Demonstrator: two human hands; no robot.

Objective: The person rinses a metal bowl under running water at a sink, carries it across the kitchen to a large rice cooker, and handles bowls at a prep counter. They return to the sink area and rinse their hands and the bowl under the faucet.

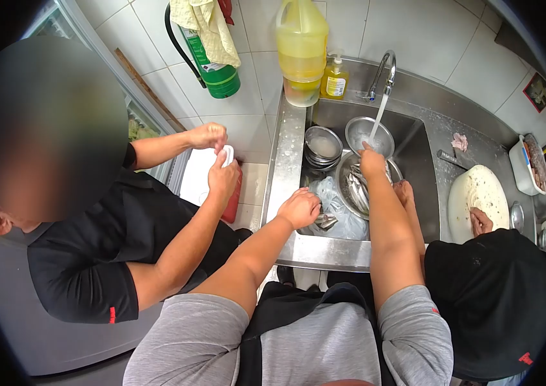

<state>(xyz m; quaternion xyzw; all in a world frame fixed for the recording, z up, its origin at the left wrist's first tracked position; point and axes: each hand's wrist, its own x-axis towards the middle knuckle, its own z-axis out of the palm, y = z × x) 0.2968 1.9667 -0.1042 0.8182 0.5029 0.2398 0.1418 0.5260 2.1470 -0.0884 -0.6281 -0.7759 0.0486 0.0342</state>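
My right hand [372,162] grips the near rim of a small metal bowl [385,137], held under water running from the faucet [389,74]. Just below it, a larger metal bowl [345,193] holds several small silvery fish [358,188], partly covered by my forearm. My left hand [300,208] hovers at the left front of the sink, its fingers loosely bent and apparently holding nothing. Beside it lie a clear plastic bag [344,219] and a few fish [326,222]; whether my fingertips touch them I cannot tell.
Stacked metal bowls [323,143] stand in the sink's left side. A soap bottle [335,78] and yellow jug [302,38] are behind. At right, a co-worker's hand [481,220] touches a round whitish block [477,193]. Another person at left handles a white object [227,154].
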